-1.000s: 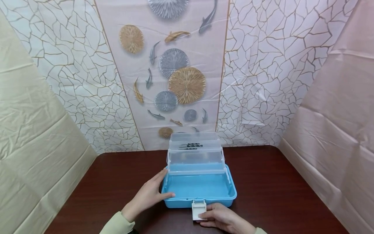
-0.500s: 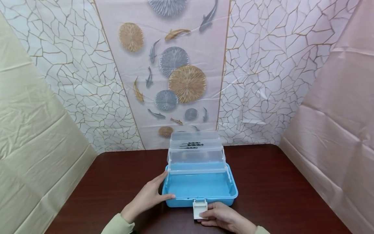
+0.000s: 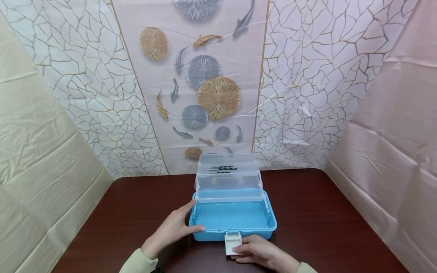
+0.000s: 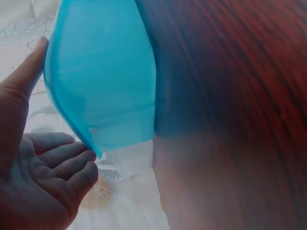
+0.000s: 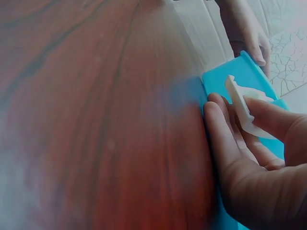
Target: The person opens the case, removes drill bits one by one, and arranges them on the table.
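A light-blue toolbox (image 3: 208, 236) stands open on the table, its lower compartment bare. Two clear trays (image 3: 230, 182) are raised on arms at its back, and several dark drill bits (image 3: 223, 169) lie in the upper one. At the box's left end is my left hand (image 3: 174, 227); its thumb rests on the front rim and its spread fingers touch the left side (image 4: 105, 72). My right hand (image 3: 261, 253) pinches the white latch (image 3: 233, 243), which hangs from the front rim, between thumb and fingers. The right wrist view shows the latch (image 5: 238, 103) tilted away from the wall.
Dark reddish-brown wooden tabletop (image 3: 317, 220) surrounds the box. A patterned cloth (image 3: 290, 94) with fish and round motifs hangs behind, and plain cream cloths (image 3: 44, 151) slope down on both sides.
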A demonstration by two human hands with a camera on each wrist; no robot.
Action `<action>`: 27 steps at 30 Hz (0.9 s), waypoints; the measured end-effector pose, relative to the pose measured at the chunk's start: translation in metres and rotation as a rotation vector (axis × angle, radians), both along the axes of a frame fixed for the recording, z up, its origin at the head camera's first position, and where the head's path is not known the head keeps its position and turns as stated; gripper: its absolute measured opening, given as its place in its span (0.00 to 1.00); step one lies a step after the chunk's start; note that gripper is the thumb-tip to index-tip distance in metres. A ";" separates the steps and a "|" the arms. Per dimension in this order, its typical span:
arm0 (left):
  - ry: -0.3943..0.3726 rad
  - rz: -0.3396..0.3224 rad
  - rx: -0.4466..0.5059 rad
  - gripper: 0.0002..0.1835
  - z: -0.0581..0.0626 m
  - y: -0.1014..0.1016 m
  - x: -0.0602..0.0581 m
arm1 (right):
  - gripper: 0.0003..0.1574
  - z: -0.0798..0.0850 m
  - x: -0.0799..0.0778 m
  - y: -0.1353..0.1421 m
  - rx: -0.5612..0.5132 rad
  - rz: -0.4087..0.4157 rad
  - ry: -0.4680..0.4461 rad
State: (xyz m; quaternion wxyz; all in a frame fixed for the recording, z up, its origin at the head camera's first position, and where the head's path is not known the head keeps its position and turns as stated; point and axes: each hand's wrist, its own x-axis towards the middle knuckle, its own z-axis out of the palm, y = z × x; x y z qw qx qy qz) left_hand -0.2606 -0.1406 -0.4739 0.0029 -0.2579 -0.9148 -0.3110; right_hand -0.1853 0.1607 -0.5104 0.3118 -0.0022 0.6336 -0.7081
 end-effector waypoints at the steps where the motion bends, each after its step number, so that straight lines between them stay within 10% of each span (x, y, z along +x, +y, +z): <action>1: 0.001 -0.002 -0.001 0.55 -0.001 0.000 0.000 | 0.16 0.001 0.000 0.002 0.010 0.009 0.008; 16: -0.010 -0.006 -0.004 0.55 -0.001 0.000 0.001 | 0.24 0.027 0.007 0.047 0.098 0.121 0.120; 27: -0.020 -0.005 -0.005 0.55 0.002 0.000 0.001 | 0.28 0.091 -0.012 0.082 0.156 0.047 0.385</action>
